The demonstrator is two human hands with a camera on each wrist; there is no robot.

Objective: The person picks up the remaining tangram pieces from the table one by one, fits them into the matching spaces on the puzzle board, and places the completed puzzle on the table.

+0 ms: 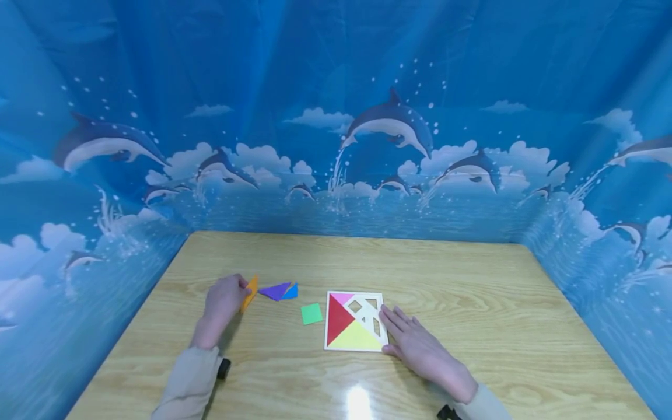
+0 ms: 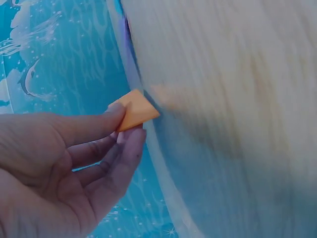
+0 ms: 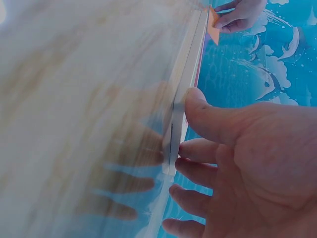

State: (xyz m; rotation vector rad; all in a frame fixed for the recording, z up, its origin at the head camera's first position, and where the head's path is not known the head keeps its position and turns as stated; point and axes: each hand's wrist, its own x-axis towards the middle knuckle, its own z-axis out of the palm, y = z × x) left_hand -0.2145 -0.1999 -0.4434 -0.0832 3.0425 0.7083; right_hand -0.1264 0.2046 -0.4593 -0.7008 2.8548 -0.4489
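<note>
My left hand point(image 1: 223, 300) pinches an orange tangram piece point(image 2: 137, 110) between thumb and fingers, tilted up at the table's left side. Just right of it lie a purple piece point(image 1: 275, 291) and a blue piece point(image 1: 291, 292), with a sliver of orange between them. A green square point(image 1: 311, 314) lies left of the white tangram board point(image 1: 385, 344). Red, yellow and pink pieces fill part of that board; its upper right has several cut-outs showing wood. My right hand point(image 1: 417, 344), fingers extended, touches the board's right edge with thumb and fingertips.
The wooden table point(image 1: 472, 280) has a light glare near its front. A blue curtain point(image 1: 294, 70) printed with dolphins and clouds stands along the table's back and both sides.
</note>
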